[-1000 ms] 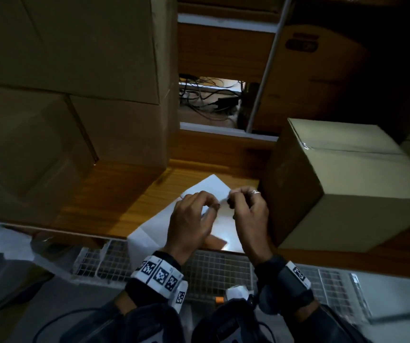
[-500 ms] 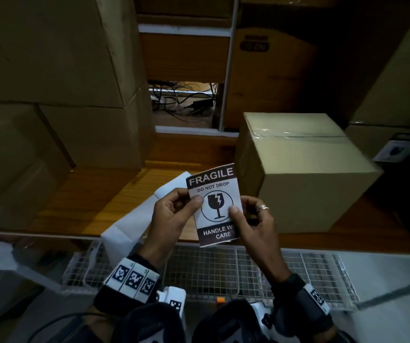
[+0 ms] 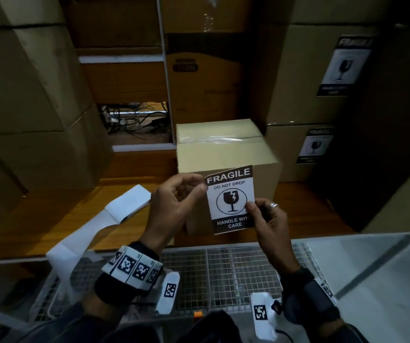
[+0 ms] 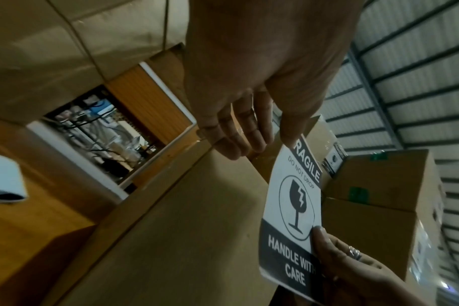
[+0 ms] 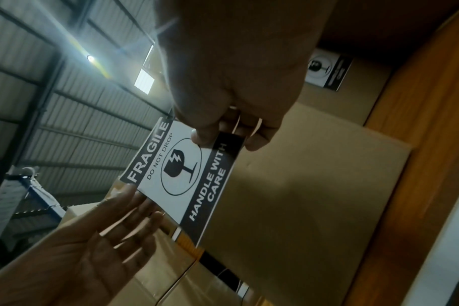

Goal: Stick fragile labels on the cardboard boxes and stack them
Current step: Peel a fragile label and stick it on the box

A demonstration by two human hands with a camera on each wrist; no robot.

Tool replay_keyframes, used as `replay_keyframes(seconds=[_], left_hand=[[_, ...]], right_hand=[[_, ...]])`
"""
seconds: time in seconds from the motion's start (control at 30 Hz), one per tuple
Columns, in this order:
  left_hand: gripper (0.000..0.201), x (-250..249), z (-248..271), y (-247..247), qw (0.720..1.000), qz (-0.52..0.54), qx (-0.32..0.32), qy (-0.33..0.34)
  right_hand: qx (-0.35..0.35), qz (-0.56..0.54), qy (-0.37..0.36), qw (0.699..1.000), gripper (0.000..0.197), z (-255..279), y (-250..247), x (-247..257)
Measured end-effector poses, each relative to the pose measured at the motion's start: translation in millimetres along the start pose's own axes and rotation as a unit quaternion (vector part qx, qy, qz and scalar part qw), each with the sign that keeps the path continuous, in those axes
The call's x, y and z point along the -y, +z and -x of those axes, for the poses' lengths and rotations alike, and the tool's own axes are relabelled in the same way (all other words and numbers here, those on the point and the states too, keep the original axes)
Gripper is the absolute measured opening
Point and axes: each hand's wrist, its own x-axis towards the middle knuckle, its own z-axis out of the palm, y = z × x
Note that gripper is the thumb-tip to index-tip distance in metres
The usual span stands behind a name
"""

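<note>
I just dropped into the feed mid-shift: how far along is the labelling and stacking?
Done: two stacked boxes on the right already carry fragile labels, the upper label and the lower label. In hand: the left hand pinches the fragile label at its top corner and the right hand pinches its lower edge, in front of the taped cardboard box. Left: stick it on that box, which shows no label, then stack it.

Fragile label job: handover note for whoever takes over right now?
Left hand pinches the top-left corner of the black-and-white FRAGILE label; right hand pinches its lower right edge.
Label is held up in front of the small taped brown cardboard box on the wooden shelf, not stuck yet.
Done: two stacked boxes at right carry labels.
Left: stick this label, stack the box.
</note>
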Motion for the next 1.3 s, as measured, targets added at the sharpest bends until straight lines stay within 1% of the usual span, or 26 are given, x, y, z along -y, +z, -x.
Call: replay_keyframes(seconds=[0.1,0.17,0.23,0.3,0.43,0.5,0.6,0.7,0.97,1.07,1.3], left_hand=[[0.023,-14,-15,22,0.993,-0.072,0.000,0.090],[0.023,-20,-29,37,0.983,-0.119,0.011,0.136],[0.025,-23,-45,51,0.970,-0.171,0.034,0.171],[0.030,-27,-61,66,0.956,-0.216,0.071,0.187],[0.040,-35,-86,92,0.937,-0.268,0.142,0.176],[0.039,-36,-92,102,0.932,-0.278,0.161,0.171],[0.036,-34,-97,113,0.924,-0.299,0.174,0.165],[0.031,-30,-99,119,0.919,-0.319,0.167,0.161],[0.020,-23,-102,127,0.926,-0.320,0.140,0.146],[0.015,-23,-103,130,0.926,-0.327,0.126,0.141],[0.015,-20,-102,132,0.929,-0.323,0.116,0.140]], right_hand=[[-0.016,0.011,0.004,1.000,0.015,-6,-30,-7],[-0.023,0.012,0.011,1.000,0.016,-12,-45,-14],[-0.030,0.008,0.023,0.999,0.017,-18,-55,-21],[-0.033,-0.001,0.038,0.999,0.017,-24,-61,-25],[-0.039,-0.017,0.074,0.996,0.015,-34,-58,-30],[-0.045,-0.032,0.089,0.995,0.012,-37,-55,-33],[-0.040,-0.062,0.104,0.992,0.016,-42,-51,-40],[-0.039,-0.079,0.112,0.990,0.016,-45,-49,-42],[-0.040,-0.076,0.124,0.989,0.017,-52,-51,-45],[-0.053,-0.061,0.125,0.989,0.013,-54,-53,-43],[-0.062,-0.062,0.134,0.987,0.013,-57,-53,-46]])
